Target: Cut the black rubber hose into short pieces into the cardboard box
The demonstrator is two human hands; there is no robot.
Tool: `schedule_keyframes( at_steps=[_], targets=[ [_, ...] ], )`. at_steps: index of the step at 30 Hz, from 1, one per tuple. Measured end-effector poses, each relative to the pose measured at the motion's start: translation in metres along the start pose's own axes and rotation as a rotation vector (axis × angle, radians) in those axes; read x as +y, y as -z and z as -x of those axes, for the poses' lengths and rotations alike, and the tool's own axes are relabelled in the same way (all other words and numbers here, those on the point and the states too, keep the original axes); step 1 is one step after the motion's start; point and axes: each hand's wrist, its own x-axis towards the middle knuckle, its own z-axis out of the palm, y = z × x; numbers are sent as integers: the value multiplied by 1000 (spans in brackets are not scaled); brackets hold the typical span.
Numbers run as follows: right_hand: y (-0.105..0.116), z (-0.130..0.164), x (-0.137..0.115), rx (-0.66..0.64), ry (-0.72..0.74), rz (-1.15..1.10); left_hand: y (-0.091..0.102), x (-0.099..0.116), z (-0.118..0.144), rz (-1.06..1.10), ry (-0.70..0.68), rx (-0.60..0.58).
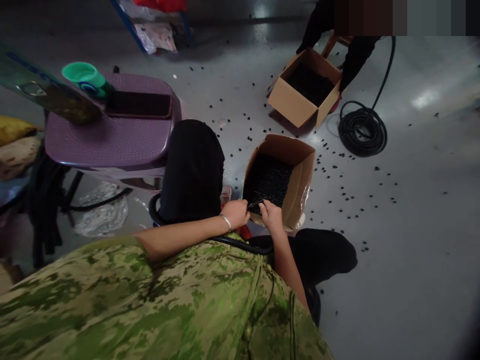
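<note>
The small dark item [255, 204] pinched between both hands at frame centre is too small to identify. The black bits in the near box [278, 175] blur into one mass. At the upper right, a co-worker [337, 30] is cut off by the edge.

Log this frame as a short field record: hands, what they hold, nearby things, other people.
left hand: grips a short black tube piece, bracelet on wrist
right hand: on the same piece, at the near box's rim
near box: cardboard, open, full of small black pieces
far box: open, beside another person's dark sleeve
floor: scattered black bits, coiled hose
</note>
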Motion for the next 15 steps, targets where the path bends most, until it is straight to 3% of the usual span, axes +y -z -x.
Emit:
schedule_keyframes(
  at_steps=[15],
  targets=[
    [-4, -3, -7, 27, -108, -116, -15, -4, -8, -6, -56, 36]
  ],
)
